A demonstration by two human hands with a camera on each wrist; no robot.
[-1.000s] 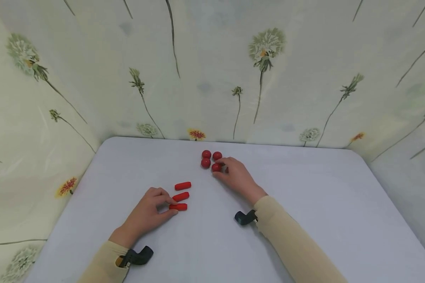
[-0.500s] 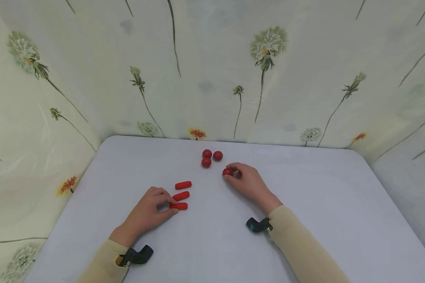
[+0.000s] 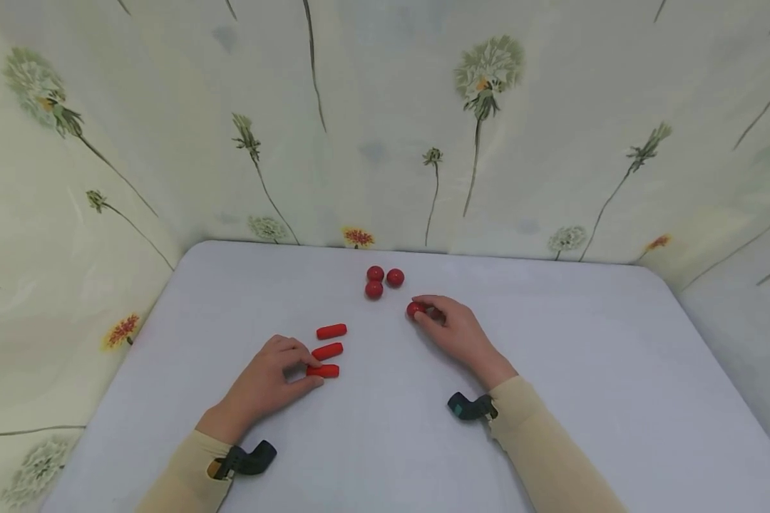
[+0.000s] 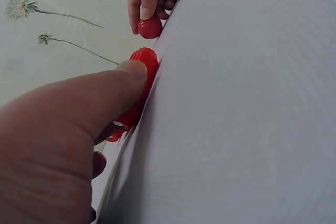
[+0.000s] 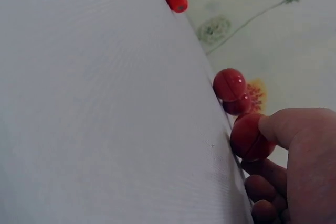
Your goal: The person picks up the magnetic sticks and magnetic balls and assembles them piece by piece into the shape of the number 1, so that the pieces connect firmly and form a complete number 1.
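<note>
My left hand [image 3: 266,381] pinches a short red cylinder [image 4: 149,59] between thumb and fingers, low on the white table. It is the nearest of three such cylinders; the middle cylinder [image 3: 328,351] and the far cylinder [image 3: 331,331] lie just beyond it, roughly parallel. A glossy red ball [image 5: 251,139] with a seam line is pinched between the thumb and fingers of my right hand [image 3: 455,329], close over the table. Three more red balls sit together behind it: a back-left ball [image 3: 375,273], a front-left ball [image 3: 374,289] and a right ball [image 3: 395,278].
The white table [image 3: 552,320] has rounded far corners. A pale curtain [image 3: 385,107] printed with dandelions rises behind and beside it. Each wrist carries a black camera, the left camera [image 3: 253,458] and the right camera [image 3: 468,407], jutting inward over the table.
My right hand has drawn its ball to the right and toward me, away from the other three balls, slowing at the end. The left hand stays on its cylinder.
</note>
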